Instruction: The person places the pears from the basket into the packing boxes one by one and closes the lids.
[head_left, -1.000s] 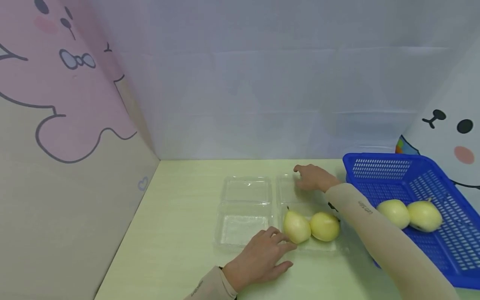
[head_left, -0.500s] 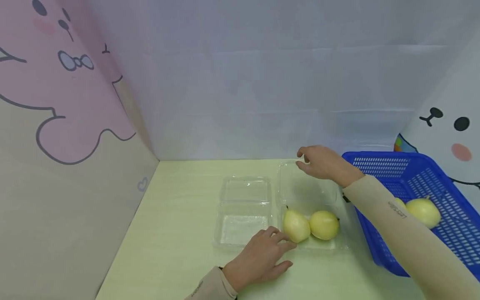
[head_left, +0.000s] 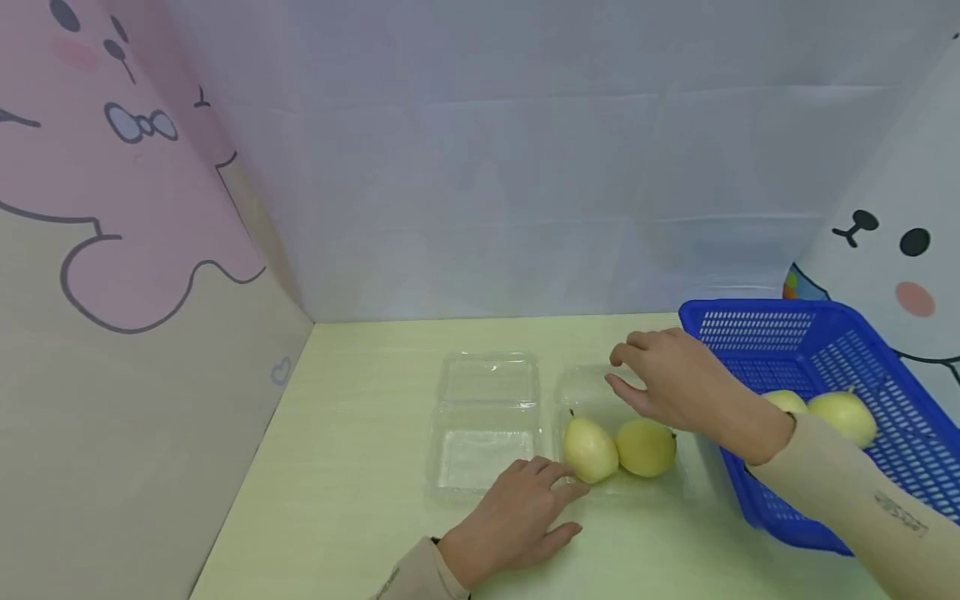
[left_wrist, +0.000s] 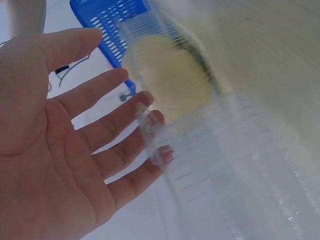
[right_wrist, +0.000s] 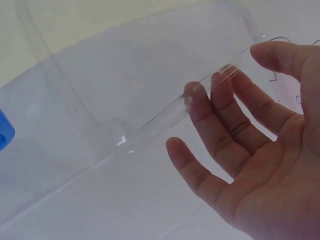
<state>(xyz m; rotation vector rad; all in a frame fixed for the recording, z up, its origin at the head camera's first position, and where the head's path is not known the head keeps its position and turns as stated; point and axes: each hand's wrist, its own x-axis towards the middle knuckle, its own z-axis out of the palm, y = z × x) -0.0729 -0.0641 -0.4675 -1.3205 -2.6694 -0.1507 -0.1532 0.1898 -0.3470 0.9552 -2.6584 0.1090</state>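
A clear plastic clamshell box [head_left: 637, 490] stands at the table's middle right with two pale yellow pears [head_left: 590, 450] [head_left: 646, 448] side by side in it. Its lid [head_left: 588, 387] is tilted up from the far side. My right hand [head_left: 678, 383] is above the lid; in the right wrist view its fingertips touch the lid's edge [right_wrist: 165, 116] from outside, fingers loosely bent. My left hand [head_left: 517, 517] lies at the box's near left corner, fingers extended. In the left wrist view its fingertips touch the box wall [left_wrist: 167, 172].
To the left is a second clear clamshell box [head_left: 487, 379], lid laid back and nothing inside. A blue plastic basket [head_left: 765, 310] at the right holds two more pears [head_left: 843, 417] [head_left: 784, 401], partly behind the right arm. Cloth-covered walls rise behind and on both sides.
My right hand has moved from the lid's far edge, up, then toward me and to the right, and the lid has swung up with it. The left hand stays put.
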